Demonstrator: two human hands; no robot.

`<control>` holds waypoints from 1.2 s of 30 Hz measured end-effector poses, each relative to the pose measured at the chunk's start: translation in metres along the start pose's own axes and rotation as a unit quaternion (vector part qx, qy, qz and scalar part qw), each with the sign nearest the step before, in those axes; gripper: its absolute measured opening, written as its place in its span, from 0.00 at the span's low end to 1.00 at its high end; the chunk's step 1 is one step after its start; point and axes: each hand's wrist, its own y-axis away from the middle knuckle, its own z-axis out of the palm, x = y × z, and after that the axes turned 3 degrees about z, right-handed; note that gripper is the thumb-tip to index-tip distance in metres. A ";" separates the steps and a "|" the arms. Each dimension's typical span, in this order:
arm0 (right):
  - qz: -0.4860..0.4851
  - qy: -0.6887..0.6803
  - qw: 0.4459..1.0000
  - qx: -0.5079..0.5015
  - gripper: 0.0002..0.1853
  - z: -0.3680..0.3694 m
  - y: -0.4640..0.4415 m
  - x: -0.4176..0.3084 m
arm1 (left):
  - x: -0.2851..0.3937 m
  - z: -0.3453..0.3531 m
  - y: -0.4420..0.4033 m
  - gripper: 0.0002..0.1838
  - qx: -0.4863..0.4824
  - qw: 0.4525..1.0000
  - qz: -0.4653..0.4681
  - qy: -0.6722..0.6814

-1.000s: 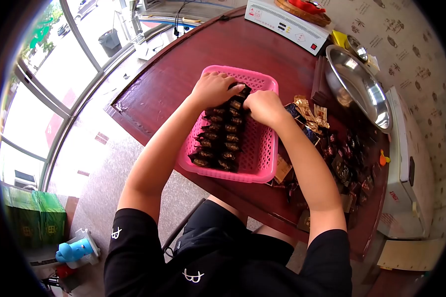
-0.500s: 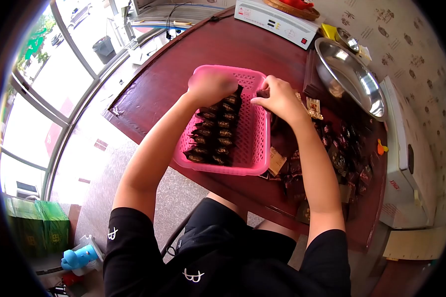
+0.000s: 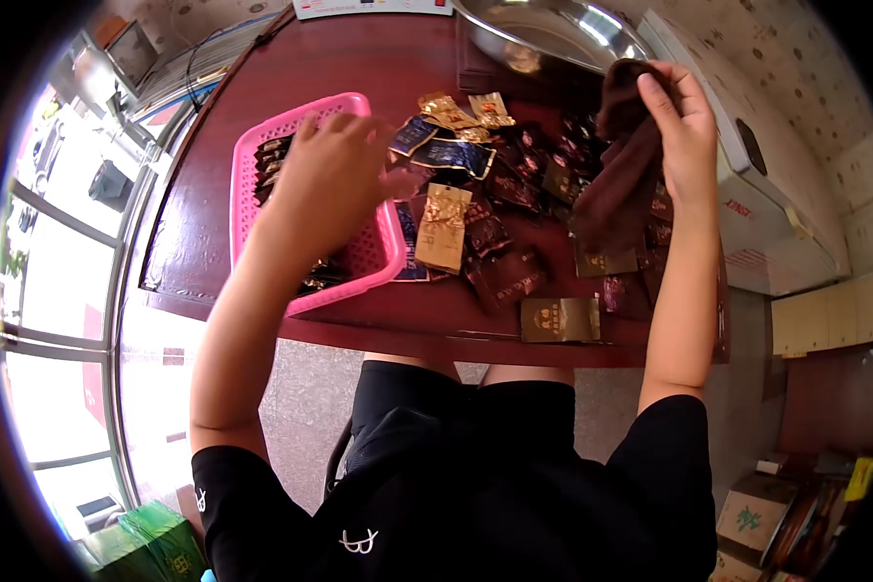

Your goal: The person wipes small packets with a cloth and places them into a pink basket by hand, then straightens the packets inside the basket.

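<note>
Passage lies behind the basket [image 3: 349, 292]; packets [image 3: 509, 186] crowd its right.

The left grip [image 3: 335, 175] is blurred, its fingertips smeared, and its underside is hidden, so whether it holds anything cannot be told; with its forearm it covers the middle of the pink basket [image 3: 359, 283] and some of the dark packets [image 3: 272, 160] inside; the dark cloth [image 3: 621, 179] hides some fingers of the right grip [image 3: 679, 121] and part of the packet heap [image 3: 509, 189]; the top edge cuts off the steel basin [image 3: 529, 39] and white device [image 3: 369, 8]; much print on the heap is too small to read.
</note>
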 end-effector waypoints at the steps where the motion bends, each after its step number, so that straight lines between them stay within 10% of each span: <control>1: -0.002 0.031 1.000 -0.002 0.11 -0.006 0.010 0.009 | 0.028 -0.013 -0.002 0.24 -0.009 0.997 0.045 0.060; 8: 0.030 0.140 0.976 0.162 0.12 -0.034 0.066 0.064 | 0.160 0.074 -0.057 0.20 -0.055 0.971 -0.003 0.234; 10: 0.099 0.064 0.967 0.226 0.13 -0.035 0.078 0.072 | 0.173 0.118 -0.081 0.24 0.115 0.960 -0.066 0.249; 18: 0.241 -0.245 0.875 0.341 0.10 -0.066 0.087 0.094 | 0.171 0.159 -0.121 0.25 0.063 0.889 -0.159 0.424; 20: 0.204 -0.333 0.864 0.318 0.13 -0.077 0.094 0.096 | 0.165 0.169 -0.121 0.21 0.201 0.792 -0.137 0.560; 22: 0.177 -0.350 0.863 0.318 0.14 -0.057 0.091 0.071 | 0.155 0.158 -0.118 0.14 0.077 0.535 -0.192 0.819; 24: 0.139 -0.391 0.896 0.158 0.16 -0.034 0.093 0.051 | 0.164 0.115 -0.107 0.14 0.144 0.461 -0.199 0.853; 26: 0.072 -0.044 0.995 -0.047 0.14 -0.032 0.109 0.083 | 0.164 0.122 -0.101 0.13 0.150 0.412 -0.181 0.880; 28: -0.138 0.256 0.949 -0.121 0.13 0.003 0.111 0.078 | 0.161 0.137 -0.097 0.12 0.153 0.366 -0.137 0.908; 32: -0.010 0.316 0.947 -0.057 0.17 0.025 0.118 0.098 | 0.170 0.130 -0.090 0.13 0.173 0.386 -0.167 0.891; 36: -0.091 0.277 0.956 0.017 0.16 0.027 0.113 0.098 | 0.169 0.125 -0.089 0.13 0.147 0.392 -0.155 0.895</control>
